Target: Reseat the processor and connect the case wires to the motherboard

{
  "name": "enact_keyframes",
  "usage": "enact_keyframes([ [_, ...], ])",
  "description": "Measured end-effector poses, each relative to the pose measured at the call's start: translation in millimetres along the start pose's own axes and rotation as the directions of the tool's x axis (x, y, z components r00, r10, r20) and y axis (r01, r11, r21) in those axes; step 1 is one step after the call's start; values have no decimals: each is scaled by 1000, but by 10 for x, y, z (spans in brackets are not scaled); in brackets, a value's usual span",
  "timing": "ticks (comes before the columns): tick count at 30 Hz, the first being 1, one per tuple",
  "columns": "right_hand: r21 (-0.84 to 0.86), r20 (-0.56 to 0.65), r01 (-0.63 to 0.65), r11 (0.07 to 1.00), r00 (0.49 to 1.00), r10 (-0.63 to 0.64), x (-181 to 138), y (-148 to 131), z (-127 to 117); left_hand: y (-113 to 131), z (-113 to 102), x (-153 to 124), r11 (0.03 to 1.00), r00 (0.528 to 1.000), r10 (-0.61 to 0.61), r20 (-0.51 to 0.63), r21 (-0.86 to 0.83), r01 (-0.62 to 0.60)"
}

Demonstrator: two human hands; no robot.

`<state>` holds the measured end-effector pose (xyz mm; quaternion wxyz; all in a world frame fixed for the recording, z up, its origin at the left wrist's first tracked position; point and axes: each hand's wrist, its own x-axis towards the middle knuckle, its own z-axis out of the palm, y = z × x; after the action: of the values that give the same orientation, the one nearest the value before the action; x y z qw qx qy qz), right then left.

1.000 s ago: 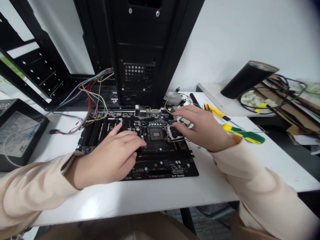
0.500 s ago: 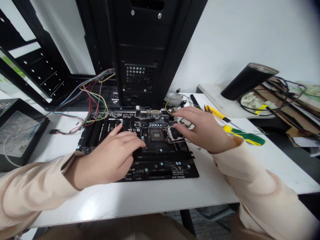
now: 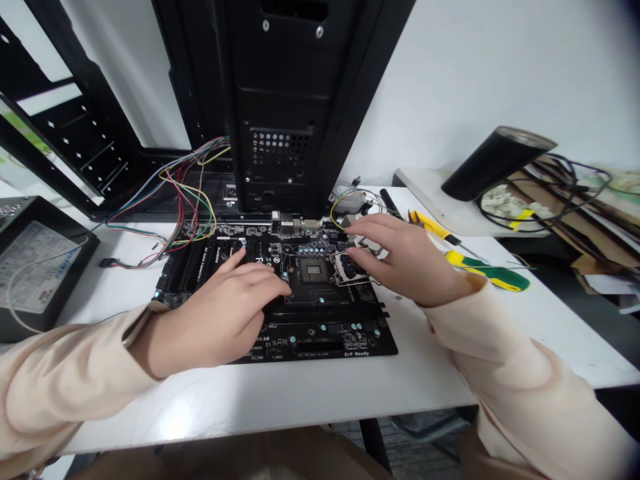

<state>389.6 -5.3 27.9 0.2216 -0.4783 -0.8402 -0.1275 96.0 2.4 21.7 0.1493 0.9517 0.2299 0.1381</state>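
Note:
A black motherboard (image 3: 370, 340) lies flat on the white table. My left hand (image 3: 225, 313) rests over its left half, fingers spread, the tips at the board's surface near the expansion slots. The bare processor socket (image 3: 313, 271) is just right of those fingertips, and its metal load plate (image 3: 345, 268) is swung up to the right. My right hand (image 3: 407, 263) is beside that plate, thumb and forefinger apart with a gap between their tips. The thumb tip is at the plate; whether it touches cannot be told. The other right fingers are hidden.
A black computer case (image 3: 285, 100) stands behind the board, with coloured wires (image 3: 183, 180) hanging out. At left is a power supply unit (image 3: 43, 267). On the right are a green-yellow screwdriver (image 3: 500, 277), yellow-handled cutters (image 3: 433, 225), a black tumbler (image 3: 495, 163) and coiled cables.

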Motion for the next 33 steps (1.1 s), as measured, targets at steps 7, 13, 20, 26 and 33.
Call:
enact_keyframes([
  [7,13,20,-24,1000,1000,24,-3,-1,1,-4,18,3,1000,1000,-6,-13,-8,6],
  [13,6,14,-2,1000,1000,2,-6,3,7,-9,16,7,1000,1000,7,-15,7,-7],
  [20,11,30,-13,1000,999,13,-7,6,1,-4,15,10,1000,1000,1,-27,23,-1],
  [26,6,33,-16,1000,999,16,-9,6,5,-5,20,6,1000,1000,11,-25,29,-10],
  [33,7,25,-6,1000,1000,6,-6,1,3,-10,28,12,999,1000,14,-21,34,-13],
])
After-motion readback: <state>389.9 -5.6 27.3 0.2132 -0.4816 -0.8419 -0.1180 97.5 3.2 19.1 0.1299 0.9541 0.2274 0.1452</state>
